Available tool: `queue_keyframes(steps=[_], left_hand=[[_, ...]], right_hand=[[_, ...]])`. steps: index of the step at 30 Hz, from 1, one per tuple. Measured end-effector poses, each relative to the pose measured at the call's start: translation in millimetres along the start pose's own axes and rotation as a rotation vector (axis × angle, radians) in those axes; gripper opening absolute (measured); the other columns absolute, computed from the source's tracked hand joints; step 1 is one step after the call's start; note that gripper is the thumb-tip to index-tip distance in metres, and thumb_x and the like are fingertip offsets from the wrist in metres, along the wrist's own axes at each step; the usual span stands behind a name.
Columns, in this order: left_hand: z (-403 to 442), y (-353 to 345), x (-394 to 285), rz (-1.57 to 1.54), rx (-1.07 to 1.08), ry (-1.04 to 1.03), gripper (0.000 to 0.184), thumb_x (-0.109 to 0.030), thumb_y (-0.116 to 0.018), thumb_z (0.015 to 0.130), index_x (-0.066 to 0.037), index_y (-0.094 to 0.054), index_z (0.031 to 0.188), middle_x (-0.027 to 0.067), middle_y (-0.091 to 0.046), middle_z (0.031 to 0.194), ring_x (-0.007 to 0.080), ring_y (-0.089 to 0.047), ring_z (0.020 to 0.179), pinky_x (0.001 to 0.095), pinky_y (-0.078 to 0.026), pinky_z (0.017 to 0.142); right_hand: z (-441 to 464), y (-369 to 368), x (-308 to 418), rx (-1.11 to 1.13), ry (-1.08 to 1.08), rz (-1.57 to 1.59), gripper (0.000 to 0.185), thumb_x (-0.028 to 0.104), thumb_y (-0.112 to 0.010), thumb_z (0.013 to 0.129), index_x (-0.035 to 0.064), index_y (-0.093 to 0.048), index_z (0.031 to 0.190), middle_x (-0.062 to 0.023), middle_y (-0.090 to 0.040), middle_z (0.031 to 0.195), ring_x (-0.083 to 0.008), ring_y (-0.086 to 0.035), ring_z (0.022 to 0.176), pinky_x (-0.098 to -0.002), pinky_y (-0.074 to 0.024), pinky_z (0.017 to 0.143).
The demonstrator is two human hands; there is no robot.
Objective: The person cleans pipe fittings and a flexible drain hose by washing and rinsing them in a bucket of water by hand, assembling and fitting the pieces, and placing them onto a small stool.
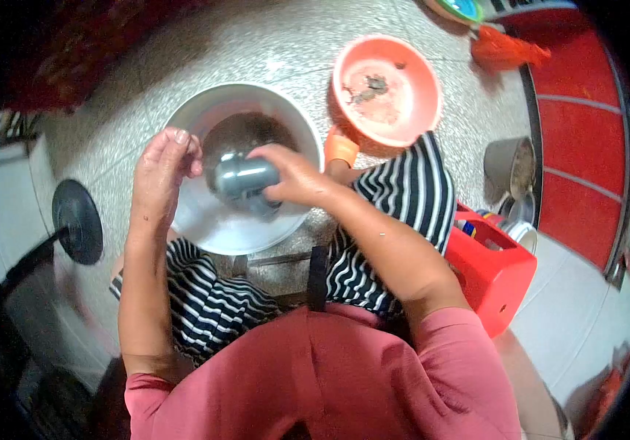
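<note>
A large silvery basin stands on the floor between my knees, with dark, murky contents at its far side. My right hand reaches into it and grips a shiny grey cylinder that lies on its side, like a cup or a pipe piece; I cannot tell which. Over the basin's left part, my left hand is raised with its fingers curled together. Whatever those fingers may hold is hidden.
Beyond my right knee sits a pink basin with dark scraps in it. A red plastic stool is beside my right thigh. Farther right are a grey bucket and an orange bag. A round black base stands left.
</note>
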State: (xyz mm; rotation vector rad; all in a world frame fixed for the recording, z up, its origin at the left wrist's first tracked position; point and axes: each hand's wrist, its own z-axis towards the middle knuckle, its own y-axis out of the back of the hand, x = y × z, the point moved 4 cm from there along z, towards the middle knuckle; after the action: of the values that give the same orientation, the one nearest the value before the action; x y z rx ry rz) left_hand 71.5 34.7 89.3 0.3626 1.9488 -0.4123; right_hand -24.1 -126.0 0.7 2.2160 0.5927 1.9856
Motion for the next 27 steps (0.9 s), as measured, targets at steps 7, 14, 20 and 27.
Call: queue_keyframes(steps=[7, 14, 20, 27], left_hand=[[62, -181, -32, 0.439, 0.520, -0.270, 0.041, -0.021, -0.052, 0.086, -0.007, -0.045, 0.124, 0.0135, -0.049, 0.120, 0.0215, -0.045, 0.114, 0.0320, -0.035, 0.096], [92, -171, -35, 0.595, 0.300, -0.526, 0.043, -0.019, -0.054, 0.085, -0.006, -0.044, 0.125, 0.0136, -0.049, 0.121, 0.0215, -0.046, 0.113, 0.0318, -0.035, 0.096], [36, -7, -25, 0.391, -0.290, -0.350, 0.018, -0.005, -0.050, 0.084, 0.000, -0.056, 0.100, 0.0059, -0.058, 0.094, 0.0117, -0.053, 0.089, 0.0232, -0.041, 0.080], [-29, 28, 23, 0.881, 0.009, -0.569, 0.043, 0.005, -0.042, 0.068, -0.007, -0.058, 0.106, 0.0113, -0.055, 0.105, 0.0247, -0.052, 0.097, 0.0338, -0.039, 0.090]], right_hand=[[-3, -10, -8, -0.012, 0.001, -0.071, 0.063, 0.014, -0.068, 0.057, 0.0079, -0.045, 0.115, -0.0191, -0.051, 0.109, -0.0346, -0.050, 0.102, -0.0372, -0.0397, 0.091], [-4, -6, -9, -0.034, 0.002, 0.009, 0.063, 0.013, -0.064, 0.058, 0.0055, -0.045, 0.117, -0.0201, -0.050, 0.112, -0.0333, -0.049, 0.104, -0.0370, -0.0400, 0.089], [6, 17, 9, -0.113, -0.116, 0.337, 0.059, 0.012, -0.065, 0.059, 0.0084, -0.047, 0.115, -0.0105, -0.053, 0.103, -0.0201, -0.052, 0.097, -0.0301, -0.0411, 0.084], [7, 11, 23, -0.011, -0.269, 0.358, 0.061, 0.013, -0.067, 0.061, 0.0093, -0.045, 0.118, -0.0067, -0.051, 0.109, -0.0162, -0.047, 0.101, -0.0278, -0.0378, 0.087]])
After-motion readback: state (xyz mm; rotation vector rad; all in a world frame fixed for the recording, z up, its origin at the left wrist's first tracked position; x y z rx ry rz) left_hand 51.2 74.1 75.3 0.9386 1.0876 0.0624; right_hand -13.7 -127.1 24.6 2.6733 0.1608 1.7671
